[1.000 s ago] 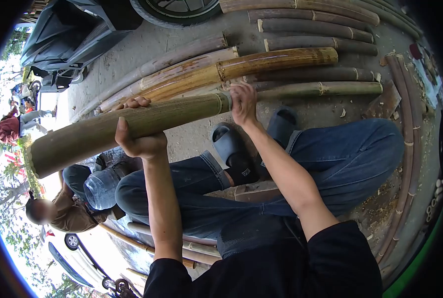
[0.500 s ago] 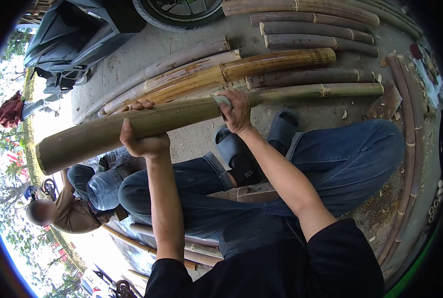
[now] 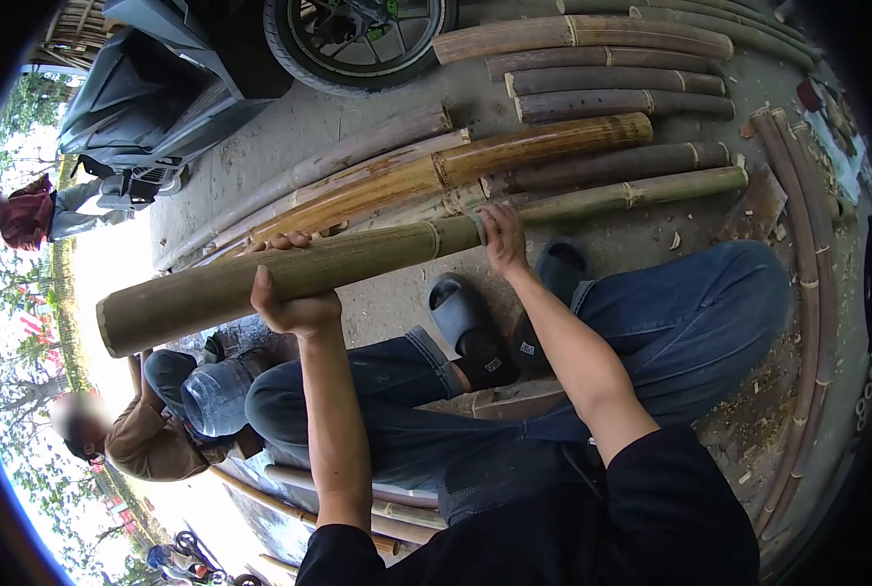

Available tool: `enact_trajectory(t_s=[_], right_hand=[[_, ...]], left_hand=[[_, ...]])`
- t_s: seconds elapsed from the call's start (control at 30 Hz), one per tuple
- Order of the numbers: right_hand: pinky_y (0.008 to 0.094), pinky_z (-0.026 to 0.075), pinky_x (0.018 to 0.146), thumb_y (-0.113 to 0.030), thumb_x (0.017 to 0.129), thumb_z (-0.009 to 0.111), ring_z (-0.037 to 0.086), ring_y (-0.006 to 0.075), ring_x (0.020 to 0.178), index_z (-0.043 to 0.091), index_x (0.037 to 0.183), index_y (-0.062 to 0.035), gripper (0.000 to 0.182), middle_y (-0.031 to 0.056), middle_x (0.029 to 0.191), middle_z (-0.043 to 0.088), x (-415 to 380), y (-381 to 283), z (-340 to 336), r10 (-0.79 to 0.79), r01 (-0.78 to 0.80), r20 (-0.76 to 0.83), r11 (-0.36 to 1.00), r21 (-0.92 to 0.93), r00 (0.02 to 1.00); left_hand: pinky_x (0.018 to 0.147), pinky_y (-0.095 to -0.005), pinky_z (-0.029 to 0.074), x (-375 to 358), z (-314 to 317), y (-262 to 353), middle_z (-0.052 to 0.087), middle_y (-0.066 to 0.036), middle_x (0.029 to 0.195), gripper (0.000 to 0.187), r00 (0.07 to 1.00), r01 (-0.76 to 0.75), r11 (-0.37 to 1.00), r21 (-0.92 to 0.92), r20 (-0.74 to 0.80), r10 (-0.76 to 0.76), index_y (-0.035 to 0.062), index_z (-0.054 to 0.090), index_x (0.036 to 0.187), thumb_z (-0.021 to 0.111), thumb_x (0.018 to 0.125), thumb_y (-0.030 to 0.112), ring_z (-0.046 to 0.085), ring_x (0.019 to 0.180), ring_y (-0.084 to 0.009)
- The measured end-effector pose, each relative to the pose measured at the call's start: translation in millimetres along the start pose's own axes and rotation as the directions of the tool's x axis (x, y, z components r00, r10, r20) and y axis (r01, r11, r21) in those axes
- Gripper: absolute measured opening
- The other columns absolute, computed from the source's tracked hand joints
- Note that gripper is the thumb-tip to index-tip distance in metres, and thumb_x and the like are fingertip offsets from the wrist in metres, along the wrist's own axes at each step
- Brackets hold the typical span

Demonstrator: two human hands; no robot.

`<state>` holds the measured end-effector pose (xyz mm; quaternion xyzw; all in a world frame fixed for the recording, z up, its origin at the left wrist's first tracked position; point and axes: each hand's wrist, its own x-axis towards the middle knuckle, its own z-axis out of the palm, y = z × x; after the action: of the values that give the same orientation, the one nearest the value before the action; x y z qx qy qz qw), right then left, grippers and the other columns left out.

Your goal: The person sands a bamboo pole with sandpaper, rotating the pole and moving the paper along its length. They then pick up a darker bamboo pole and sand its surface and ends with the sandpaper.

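Observation:
A thick greenish bamboo pole (image 3: 358,256) lies across my view, its wide cut end at the left and its thinner part running right. My left hand (image 3: 296,298) is wrapped round the wide part from below, thumb on the near side and fingertips over the far side. Farther right, my right hand (image 3: 502,237) presses a small pale green cloth or pad (image 3: 477,227) against the pole, just right of a node. Part of the cloth is hidden under the fingers.
More bamboo pieces (image 3: 543,140) lie on the ground beyond, and long dark ones (image 3: 809,293) at the right. A motorcycle (image 3: 358,44) stands at the top. One person (image 3: 148,439) sits at the lower left beside a clear plastic jug (image 3: 216,398); another (image 3: 25,213) is farther off.
My right hand has slid right along the pole with the cloth, past the node. The pole's wide end has shifted slightly right and down in view.

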<state>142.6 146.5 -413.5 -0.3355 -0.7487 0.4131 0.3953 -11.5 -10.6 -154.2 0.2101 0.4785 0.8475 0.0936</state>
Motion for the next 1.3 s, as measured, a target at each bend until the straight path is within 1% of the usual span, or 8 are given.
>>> enact_trajectory(t_s=[0.27,0.4,0.57,0.67,0.87,1.1,1.23,1.3], right_hand=[[0.0485,0.044,0.092,-0.033,0.103,0.044,0.060,0.0416,0.101,0.067,0.104,-0.0052,0.036,0.0181,0.104,0.066,4.6,-40.1,1.2,-0.150,0.156,-0.051,0.978,0.138,0.987],[0.0490,0.044,0.093,-0.036,0.104,0.045,0.061,0.0395,0.101,0.068,0.104,-0.0056,0.038,0.0158,0.102,0.068,-0.9,-20.1,5.1,0.048,-0.046,-0.027,0.996,0.079,0.998],[0.0475,0.042,0.099,-0.034,0.107,0.037,0.061,0.0383,0.108,0.068,0.110,-0.0062,0.041,0.0153,0.107,0.068,10.8,-117.0,14.0,-0.191,0.192,-0.022,0.973,0.124,0.981],[0.0484,0.042,0.096,-0.042,0.107,0.040,0.060,0.0374,0.103,0.068,0.111,-0.0104,0.042,0.0132,0.107,0.067,-3.8,-33.7,14.3,-0.071,0.073,-0.127,0.997,0.014,0.989],[0.0486,0.042,0.098,-0.038,0.108,0.039,0.059,0.0385,0.106,0.068,0.112,-0.0095,0.041,0.0139,0.110,0.067,5.9,-106.5,18.3,-0.118,0.123,-0.049,0.987,0.107,0.992],[0.0460,0.042,0.099,-0.038,0.108,0.037,0.061,0.0378,0.105,0.068,0.113,-0.0073,0.044,0.0151,0.110,0.068,-8.3,0.2,1.9,-0.025,0.023,-0.041,0.998,-0.065,0.999],[0.0458,0.043,0.098,-0.038,0.108,0.037,0.061,0.0396,0.103,0.068,0.113,-0.0068,0.045,0.0156,0.108,0.068,13.2,-100.3,10.2,-0.086,0.074,0.131,0.993,0.093,0.988],[0.0458,0.043,0.096,-0.038,0.108,0.036,0.061,0.0404,0.100,0.069,0.111,-0.0067,0.046,0.0157,0.105,0.068,15.4,-131.2,14.3,-0.197,0.196,-0.007,0.968,0.154,0.980]], left_hand=[[0.098,-0.0445,0.045,4.2,-8.5,-1.8,0.061,-0.013,0.099,0.048,1.000,0.000,1.000,-0.005,-0.025,0.000,0.0062,0.055,0.117,0.063,0.084,0.040,0.059,0.098,-0.0296],[0.098,-0.0447,0.045,0.8,0.8,-1.3,0.061,-0.013,0.099,0.047,0.999,0.017,1.000,-0.013,-0.037,-0.017,0.0068,0.056,0.117,0.063,0.083,0.040,0.060,0.098,-0.0298],[0.098,-0.0443,0.045,-0.3,-7.6,-1.2,0.059,-0.013,0.100,0.048,0.999,0.022,1.000,-0.017,-0.041,-0.023,0.0076,0.055,0.116,0.063,0.082,0.041,0.059,0.099,-0.0297],[0.098,-0.0443,0.045,5.0,-2.3,-1.3,0.059,-0.012,0.099,0.048,0.999,0.008,1.000,-0.020,-0.048,-0.009,0.0076,0.055,0.115,0.063,0.082,0.041,0.059,0.099,-0.0298],[0.095,-0.0448,0.045,1.1,6.2,1.2,0.058,-0.012,0.095,0.050,0.999,0.022,1.000,-0.012,-0.036,-0.022,0.0051,0.053,0.117,0.062,0.080,0.039,0.059,0.096,-0.0293],[0.096,-0.0448,0.045,-0.6,-0.3,1.8,0.061,-0.015,0.100,0.052,0.999,0.029,0.999,-0.046,-0.032,-0.031,0.0036,0.053,0.119,0.061,0.081,0.038,0.060,0.099,-0.0308],[0.096,-0.0445,0.045,1.6,2.6,2.6,0.061,-0.014,0.098,0.053,1.000,0.020,0.999,-0.040,0.000,-0.020,0.0033,0.053,0.120,0.062,0.080,0.038,0.060,0.098,-0.0311],[0.096,-0.0445,0.045,3.0,-3.0,1.0,0.061,-0.014,0.099,0.054,0.999,0.022,0.999,-0.046,-0.027,-0.024,0.0032,0.053,0.120,0.062,0.080,0.038,0.060,0.098,-0.0310]])
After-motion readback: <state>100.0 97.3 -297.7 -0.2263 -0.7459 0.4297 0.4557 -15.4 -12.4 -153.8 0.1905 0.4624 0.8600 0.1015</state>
